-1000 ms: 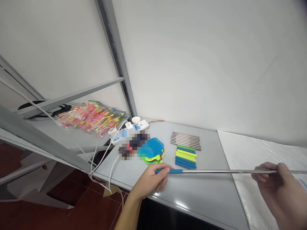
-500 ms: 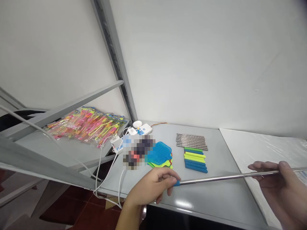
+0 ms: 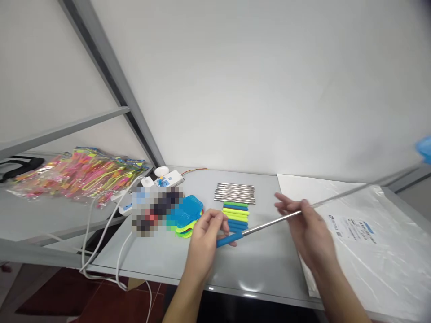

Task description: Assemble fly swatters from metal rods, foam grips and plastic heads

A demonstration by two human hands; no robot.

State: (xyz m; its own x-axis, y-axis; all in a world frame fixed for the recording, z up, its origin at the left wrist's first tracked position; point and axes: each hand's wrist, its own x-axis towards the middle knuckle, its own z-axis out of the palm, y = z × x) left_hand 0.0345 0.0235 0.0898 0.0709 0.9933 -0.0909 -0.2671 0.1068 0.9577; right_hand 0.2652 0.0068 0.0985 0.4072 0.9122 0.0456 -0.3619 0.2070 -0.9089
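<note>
Slanting across the view is an extended fly swatter with a blue handle, a thin metal rod and a blue head cut off by the right edge. My left hand is closed around the handle, thumb and forefinger pinched together. My right hand has the rod between thumb and fingers, the other fingers stretched out. Behind the left hand lie blue, green and yellow mesh swatter heads in a pile. Loose handles in green, yellow and blue lie in a row below several metal rods.
White plastic packaging with a printed label covers the table's right side. At left, bagged colourful items lie beyond a grey metal frame. Power strips and white cables run near a blurred-out patch.
The view has swung to the right, bringing the swatter's blue head into sight. More of the blue handle now shows at my left hand, and the rod tilts up more steeply.
</note>
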